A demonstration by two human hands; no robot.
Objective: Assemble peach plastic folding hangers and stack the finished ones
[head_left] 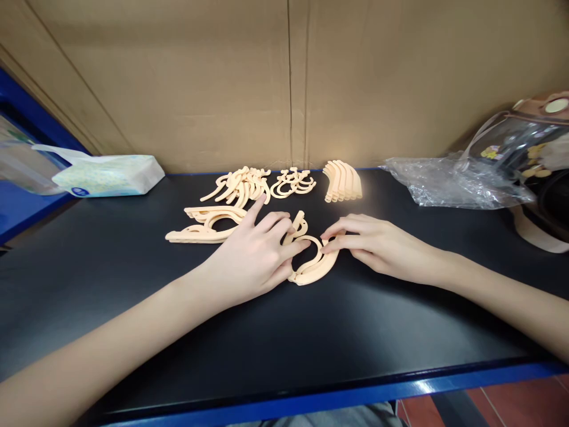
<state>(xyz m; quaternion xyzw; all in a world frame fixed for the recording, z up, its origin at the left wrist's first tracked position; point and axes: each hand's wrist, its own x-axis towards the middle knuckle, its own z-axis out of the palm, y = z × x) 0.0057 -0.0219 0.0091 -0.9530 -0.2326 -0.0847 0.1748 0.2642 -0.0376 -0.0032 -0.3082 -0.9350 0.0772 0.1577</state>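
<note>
A beige plastic folding clothes hanger [316, 276], with curved arms and a hook, lies on the black table between my hands. My left hand [262, 252] closes its thumb and fingers on the hanger's left side, the index finger pointing away, and covers part of it. On the right side, my right hand [373, 240] pinches the curved arm with thumb and fingertips. Just beyond my left hand lie folded hangers [200, 234], stacked and partly hidden by that hand.
At the back are a heap of curved beige pieces [242, 185], several hooks [293, 182] and a neat row of curved arms [344, 181]. A tissue pack [115, 175] stands left. Right are a clear plastic bag [462, 182] and a transparent bottle [524, 142]. Cardboard [200, 77] rises behind.
</note>
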